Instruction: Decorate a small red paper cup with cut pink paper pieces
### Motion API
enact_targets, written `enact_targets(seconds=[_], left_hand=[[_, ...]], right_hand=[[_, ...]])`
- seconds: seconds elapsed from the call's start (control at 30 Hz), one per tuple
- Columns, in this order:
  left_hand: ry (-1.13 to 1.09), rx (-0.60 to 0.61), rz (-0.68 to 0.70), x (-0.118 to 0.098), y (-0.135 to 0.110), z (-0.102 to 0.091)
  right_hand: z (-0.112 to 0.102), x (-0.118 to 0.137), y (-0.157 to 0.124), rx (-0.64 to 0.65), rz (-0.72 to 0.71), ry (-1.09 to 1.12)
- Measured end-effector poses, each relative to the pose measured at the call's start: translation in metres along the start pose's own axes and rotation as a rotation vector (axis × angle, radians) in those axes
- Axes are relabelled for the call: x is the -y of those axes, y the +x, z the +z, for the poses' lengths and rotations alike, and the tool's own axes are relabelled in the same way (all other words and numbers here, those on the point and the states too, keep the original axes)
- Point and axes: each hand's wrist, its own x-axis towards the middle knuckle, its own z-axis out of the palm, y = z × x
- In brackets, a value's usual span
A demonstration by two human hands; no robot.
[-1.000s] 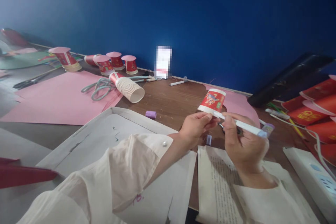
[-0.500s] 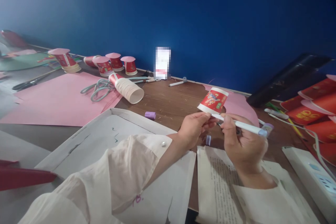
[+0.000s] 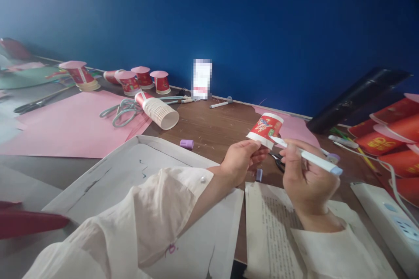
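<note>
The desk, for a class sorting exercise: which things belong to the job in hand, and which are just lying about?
Job in hand:
- red cup, in the left hand
- white marker, in the right hand

Apparently just lying about:
- power strip
- black tube
- printed pages

Backed by a plain, deep blue wall (image 3: pixel 262 30), meeting the table (image 3: pixel 209 120) along its far edge at a thin pale strip (image 3: pixel 242 102). Topped in dark brown wood grain around the middle, showing greyer towards the left edge. Lit palely and hazily above the far left corner, deepening to navy above the far right.
</note>
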Motion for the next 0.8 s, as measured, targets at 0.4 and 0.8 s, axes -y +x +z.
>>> enact_targets(seconds=[0.4, 0.8], left_hand=[[0.019, 0.009, -0.021, -0.0001, 0.0005, 0.0000], [0.023, 0.030, -0.003, 0.0001, -0.0002, -0.0002]], right_hand=[[0.0009, 0.0015, 0.0010, 0.000, -0.020, -0.055], [0.0011, 0.0021, -0.0004, 0.009, -0.008, -0.076]])
